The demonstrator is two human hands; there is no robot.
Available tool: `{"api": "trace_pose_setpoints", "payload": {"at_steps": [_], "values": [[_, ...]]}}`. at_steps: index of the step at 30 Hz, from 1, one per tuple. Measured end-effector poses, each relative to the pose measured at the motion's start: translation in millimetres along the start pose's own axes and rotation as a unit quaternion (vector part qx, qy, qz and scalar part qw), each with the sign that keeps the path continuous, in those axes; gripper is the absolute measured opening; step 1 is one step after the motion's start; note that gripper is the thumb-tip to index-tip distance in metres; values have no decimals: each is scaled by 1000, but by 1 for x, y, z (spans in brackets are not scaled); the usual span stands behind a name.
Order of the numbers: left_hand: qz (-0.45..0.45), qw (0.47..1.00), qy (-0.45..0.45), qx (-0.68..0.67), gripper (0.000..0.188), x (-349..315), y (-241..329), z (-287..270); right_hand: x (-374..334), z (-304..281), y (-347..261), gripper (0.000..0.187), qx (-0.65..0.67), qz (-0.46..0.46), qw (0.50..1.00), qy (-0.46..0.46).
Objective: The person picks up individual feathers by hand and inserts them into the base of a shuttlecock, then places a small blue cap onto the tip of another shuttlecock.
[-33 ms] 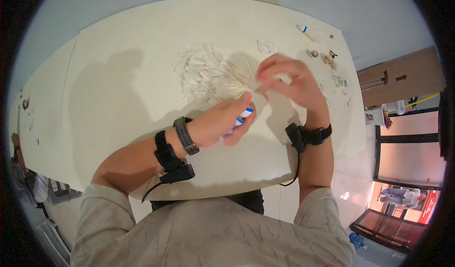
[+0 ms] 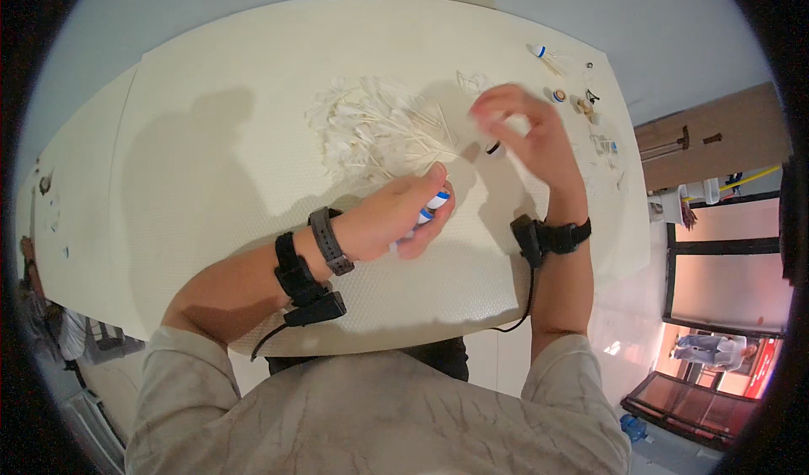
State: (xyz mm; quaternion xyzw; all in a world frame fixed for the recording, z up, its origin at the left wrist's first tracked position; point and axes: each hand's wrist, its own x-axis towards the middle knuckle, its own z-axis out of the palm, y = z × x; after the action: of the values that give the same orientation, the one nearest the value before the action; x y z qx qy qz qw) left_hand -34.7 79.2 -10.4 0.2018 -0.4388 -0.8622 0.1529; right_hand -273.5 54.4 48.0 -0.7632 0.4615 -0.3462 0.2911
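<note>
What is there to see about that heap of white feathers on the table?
The loose heap of slender white feathers lies tangled on the cream, textured table. Pale, stiff-looking shafts poke out, mostly toward the right. The left hand's grip is at its near edge; whether they touch, I can't tell.

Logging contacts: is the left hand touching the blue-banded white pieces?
Touching. The head view shows the left hand curled around the blue-banded white pieces.
</note>
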Motion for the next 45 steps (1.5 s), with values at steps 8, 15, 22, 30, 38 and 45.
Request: {"api": "trace_pose_setpoints", "payload": {"at_steps": [8,15,22,30,38,45], "values": [[2,999,-29,-31,66,4,-2,-1,-33,-43,100,42,-553,192,783,210],[2,999,-26,-20,67,3,-2,-2,-33,-49,109,37,-477,195,836,190],[-8,1000,-13,-24,63,3,1,-1,-33,-48,113,25,-480,212,823,220],[-42,999,-9,-27,59,4,7,0,-33,-52,117,20,-492,213,822,194],[-38,999,10,-32,57,3,8,4,-27,-47,107,35,-527,186,796,232],[-38,999,-3,-35,56,2,5,0,-21,-35,109,46,-483,189,835,181]]}}
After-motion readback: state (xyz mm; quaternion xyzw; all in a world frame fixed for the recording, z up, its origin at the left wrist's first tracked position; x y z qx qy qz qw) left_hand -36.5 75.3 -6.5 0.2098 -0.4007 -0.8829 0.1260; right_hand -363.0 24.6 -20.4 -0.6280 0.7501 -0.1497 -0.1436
